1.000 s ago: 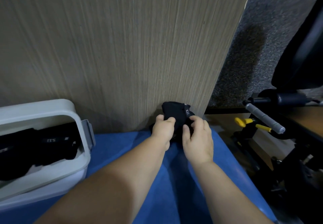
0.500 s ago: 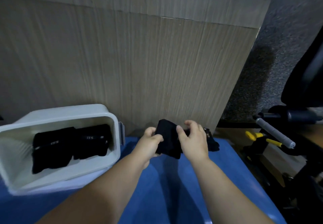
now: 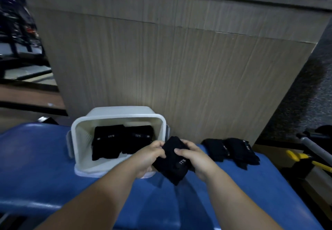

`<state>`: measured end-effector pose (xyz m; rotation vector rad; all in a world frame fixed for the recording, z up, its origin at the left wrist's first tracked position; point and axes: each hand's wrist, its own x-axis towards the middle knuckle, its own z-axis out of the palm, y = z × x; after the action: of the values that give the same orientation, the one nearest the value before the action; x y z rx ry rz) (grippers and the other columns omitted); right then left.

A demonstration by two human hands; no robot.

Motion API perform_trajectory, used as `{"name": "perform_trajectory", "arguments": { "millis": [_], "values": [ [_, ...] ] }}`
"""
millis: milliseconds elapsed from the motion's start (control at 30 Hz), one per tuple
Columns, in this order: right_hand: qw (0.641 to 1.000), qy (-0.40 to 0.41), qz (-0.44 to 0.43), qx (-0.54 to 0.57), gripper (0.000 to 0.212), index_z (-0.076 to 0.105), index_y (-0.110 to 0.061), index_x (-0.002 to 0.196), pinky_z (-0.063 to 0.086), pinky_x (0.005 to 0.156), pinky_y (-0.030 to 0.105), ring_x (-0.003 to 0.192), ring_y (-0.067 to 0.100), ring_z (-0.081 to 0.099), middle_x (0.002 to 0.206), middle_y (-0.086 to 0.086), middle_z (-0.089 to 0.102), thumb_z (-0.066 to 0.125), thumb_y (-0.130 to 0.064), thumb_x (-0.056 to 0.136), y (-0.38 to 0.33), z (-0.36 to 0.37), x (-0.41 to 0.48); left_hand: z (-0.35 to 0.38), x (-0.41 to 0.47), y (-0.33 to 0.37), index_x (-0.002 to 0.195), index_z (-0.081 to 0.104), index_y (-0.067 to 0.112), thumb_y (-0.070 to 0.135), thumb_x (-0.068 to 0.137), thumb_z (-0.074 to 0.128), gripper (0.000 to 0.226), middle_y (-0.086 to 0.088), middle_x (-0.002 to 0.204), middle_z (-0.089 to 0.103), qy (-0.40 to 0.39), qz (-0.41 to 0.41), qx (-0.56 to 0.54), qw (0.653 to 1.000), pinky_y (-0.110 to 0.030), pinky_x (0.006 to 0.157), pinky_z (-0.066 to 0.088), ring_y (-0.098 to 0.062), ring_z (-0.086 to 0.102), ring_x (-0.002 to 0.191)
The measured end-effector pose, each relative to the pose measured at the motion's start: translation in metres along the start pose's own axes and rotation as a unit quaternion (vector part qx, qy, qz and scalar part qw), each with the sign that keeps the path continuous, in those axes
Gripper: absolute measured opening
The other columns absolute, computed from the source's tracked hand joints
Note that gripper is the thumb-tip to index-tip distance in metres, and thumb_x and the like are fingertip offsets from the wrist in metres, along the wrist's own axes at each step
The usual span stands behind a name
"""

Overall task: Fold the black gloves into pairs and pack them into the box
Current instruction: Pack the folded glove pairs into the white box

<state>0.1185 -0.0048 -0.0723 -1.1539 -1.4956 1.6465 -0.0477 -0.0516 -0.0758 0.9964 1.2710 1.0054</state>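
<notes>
Blue bench (image 3: 233, 193) | folded gloves (image 3: 172, 165) between hands | left hand (image 3: 150, 158), right hand (image 3: 195, 158) both gripping | box (image 3: 79, 127) left

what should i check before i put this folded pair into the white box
1. Grip: left hand and right hand both hold the folded black glove bundle: ok.
2. White plastic box has no lid on: ok.
3. Room in the box: bare floor shows in front of the two packed black glove bundles: ok.
4. The held bundle is a full pair, folded tight: cannot tell.
5. Loose black gloves lie on the blue padded surface, right of the hands, off the way to the box: ok.
</notes>
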Motion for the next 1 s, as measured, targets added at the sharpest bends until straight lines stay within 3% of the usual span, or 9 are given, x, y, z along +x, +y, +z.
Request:
{"name": "perform_trajectory", "arguments": {
  "millis": [67, 233, 300, 533, 633, 733, 833, 900, 1000],
  "values": [
    [0.999, -0.028, 0.017, 0.015, 0.049, 0.06, -0.026, 0.118, 0.049, 0.087, 0.038, 0.097, 0.022, 0.066, 0.104, 0.003, 0.073, 0.074, -0.024, 0.07, 0.001, 0.016, 0.0, -0.015, -0.007, -0.002, 0.093, 0.057, 0.02, 0.001, 0.082, 0.041, 0.027, -0.006, 0.085, 0.061, -0.004, -0.004, 0.02, 1.0, -0.035, 0.073, 0.048, -0.021, 0.058, 0.085],
    [0.997, -0.049, 0.039, 0.051, 0.028, 0.059, -0.015, 0.116, 0.051, 0.059, 0.024, 0.081, 0.019, 0.066, 0.094, 0.008, 0.071, 0.059, -0.009, 0.089, 0.002, 0.05, 0.003, -0.045, -0.023, -0.005, 0.093, 0.054, 0.016, -0.002, 0.083, 0.039, 0.026, -0.008, 0.082, 0.058, 0.02, -0.011, 0.022, 0.999, -0.029, 0.062, 0.05, -0.02, 0.057, 0.078],
    [0.998, -0.039, 0.034, 0.046, 0.02, 0.059, -0.01, 0.11, 0.05, 0.056, 0.024, 0.078, 0.019, 0.066, 0.091, 0.008, 0.07, 0.059, -0.008, 0.09, 0.004, 0.063, 0.005, -0.056, -0.027, -0.007, 0.092, 0.055, 0.015, -0.001, 0.082, 0.041, 0.024, -0.008, 0.082, 0.058, 0.037, -0.012, 0.008, 0.999, -0.03, 0.062, 0.051, -0.02, 0.057, 0.078],
    [0.994, 0.025, 0.005, 0.108, 0.011, 0.06, -0.01, 0.102, 0.052, 0.065, 0.031, 0.085, 0.025, 0.068, 0.097, 0.013, 0.071, 0.06, -0.008, 0.091, 0.003, 0.097, 0.023, -0.079, -0.032, -0.012, 0.092, 0.052, 0.01, 0.008, 0.091, 0.056, 0.005, -0.014, 0.093, 0.062, 0.149, 0.019, -0.124, 0.981, -0.034, 0.067, 0.053, -0.024, 0.062, 0.086],
    [0.991, 0.061, -0.006, 0.119, 0.013, 0.059, -0.011, 0.103, 0.054, 0.064, 0.033, 0.088, 0.028, 0.069, 0.098, 0.013, 0.071, 0.062, -0.011, 0.091, 0.0, 0.11, 0.031, -0.085, -0.029, -0.014, 0.1, 0.05, 0.01, 0.012, 0.089, 0.063, 0.017, -0.016, 0.103, 0.064, 0.199, 0.044, -0.191, 0.96, -0.037, 0.078, 0.054, -0.025, 0.064, 0.091],
    [0.985, 0.099, -0.014, 0.14, 0.016, 0.056, -0.013, 0.104, 0.055, 0.069, 0.038, 0.092, 0.031, 0.068, 0.101, 0.014, 0.07, 0.063, -0.013, 0.09, -0.005, 0.12, 0.041, -0.089, -0.028, -0.011, 0.119, 0.04, 0.014, 0.012, 0.089, 0.065, 0.039, -0.015, 0.112, 0.062, 0.208, 0.074, -0.251, 0.942, -0.04, 0.088, 0.052, -0.025, 0.064, 0.098],
    [0.98, 0.135, -0.025, 0.142, 0.024, 0.052, -0.012, 0.11, 0.056, 0.071, 0.04, 0.096, 0.033, 0.067, 0.105, 0.015, 0.068, 0.064, -0.013, 0.089, -0.01, 0.127, 0.055, -0.091, -0.028, -0.005, 0.126, 0.034, 0.024, 0.013, 0.088, 0.065, 0.05, -0.011, 0.113, 0.061, 0.21, 0.098, -0.242, 0.942, -0.046, 0.094, 0.05, -0.024, 0.064, 0.099],
    [0.978, 0.159, -0.031, 0.133, 0.032, 0.049, -0.01, 0.115, 0.057, 0.082, 0.045, 0.097, 0.031, 0.066, 0.109, 0.016, 0.065, 0.065, -0.014, 0.088, -0.013, 0.131, 0.062, -0.093, -0.025, -0.002, 0.126, 0.035, 0.03, 0.016, 0.088, 0.066, 0.051, -0.008, 0.112, 0.062, 0.21, 0.103, -0.212, 0.949, -0.049, 0.097, 0.049, -0.026, 0.064, 0.102],
    [0.973, 0.198, -0.035, 0.117, 0.034, 0.044, -0.01, 0.112, 0.056, 0.084, 0.046, 0.093, 0.029, 0.064, 0.105, 0.014, 0.062, 0.065, -0.015, 0.087, -0.017, 0.136, 0.07, -0.096, -0.021, 0.002, 0.125, 0.041, 0.032, 0.018, 0.088, 0.066, 0.047, -0.009, 0.113, 0.062, 0.2, 0.112, -0.164, 0.959, -0.042, 0.088, 0.051, -0.027, 0.064, 0.103]
  ]
}}
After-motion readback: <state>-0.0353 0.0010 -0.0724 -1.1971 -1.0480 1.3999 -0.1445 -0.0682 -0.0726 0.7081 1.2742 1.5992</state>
